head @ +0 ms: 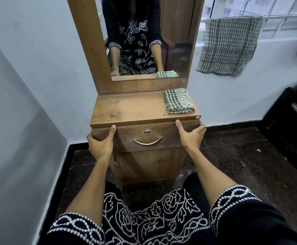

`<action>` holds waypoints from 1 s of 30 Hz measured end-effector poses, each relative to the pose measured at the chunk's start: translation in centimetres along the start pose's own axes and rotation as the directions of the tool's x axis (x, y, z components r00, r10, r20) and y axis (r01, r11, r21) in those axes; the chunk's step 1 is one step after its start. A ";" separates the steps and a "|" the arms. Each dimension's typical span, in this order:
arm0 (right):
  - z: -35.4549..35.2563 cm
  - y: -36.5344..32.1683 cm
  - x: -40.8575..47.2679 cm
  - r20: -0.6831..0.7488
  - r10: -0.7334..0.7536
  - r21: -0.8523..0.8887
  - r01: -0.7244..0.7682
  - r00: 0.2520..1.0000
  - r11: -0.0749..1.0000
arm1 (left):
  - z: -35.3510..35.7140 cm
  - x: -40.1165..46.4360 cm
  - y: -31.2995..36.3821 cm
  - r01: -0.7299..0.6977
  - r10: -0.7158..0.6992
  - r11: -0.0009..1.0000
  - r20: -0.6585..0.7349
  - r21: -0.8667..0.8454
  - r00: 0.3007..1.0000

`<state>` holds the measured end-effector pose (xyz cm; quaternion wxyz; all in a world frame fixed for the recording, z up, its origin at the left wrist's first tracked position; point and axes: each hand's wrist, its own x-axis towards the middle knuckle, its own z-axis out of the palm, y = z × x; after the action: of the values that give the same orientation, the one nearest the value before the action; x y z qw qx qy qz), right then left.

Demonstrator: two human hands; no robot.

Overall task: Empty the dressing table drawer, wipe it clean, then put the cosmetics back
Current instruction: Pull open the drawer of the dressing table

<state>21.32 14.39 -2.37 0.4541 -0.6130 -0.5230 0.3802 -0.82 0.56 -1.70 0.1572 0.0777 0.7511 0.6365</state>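
gripping drawer (pixel 146 137) sides, seemingly: both hands (pixel 100 144)

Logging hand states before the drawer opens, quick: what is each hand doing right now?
Left hand: grips the left end of the drawer front, thumb on its face.
Right hand: grips the right end the same way.

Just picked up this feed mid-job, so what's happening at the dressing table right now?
A person has the left hand and right hand gripping the two ends of the drawer front, thumbs up against the tabletop edge. The drawer looks shut, or nearly so, and its curved metal handle is untouched. A folded checked cloth waits on the tabletop, at its right back corner. No cosmetics are in view.
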 end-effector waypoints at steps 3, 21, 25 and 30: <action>-0.6 0.2 -0.4 -0.015 0.018 0.031 -0.018 1.000 0.999 | -0.5 -0.5 -0.2 0.008 -0.008 1.000 -0.018 0.005 1.000; -3.1 2.4 -4.8 -0.048 0.053 0.124 -0.047 0.997 0.991 | -4.4 -5.6 -1.8 -0.021 0.019 0.999 -0.040 -0.030 0.999; -4.4 3.0 -5.9 -0.023 0.034 0.090 -0.032 0.999 0.995 | -5.5 -6.5 -2.4 -0.026 0.025 0.999 -0.032 -0.025 0.999; -5.9 3.3 -7.1 -0.014 0.021 0.069 -0.020 1.000 0.997 | -6.9 -7.4 -3.0 -0.080 0.080 0.997 -0.007 -0.015 0.997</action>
<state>26.66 6.33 -3.81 0.4747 -0.6052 -0.4998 0.3982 4.07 -8.72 -2.62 0.1296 0.1045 0.7429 0.6483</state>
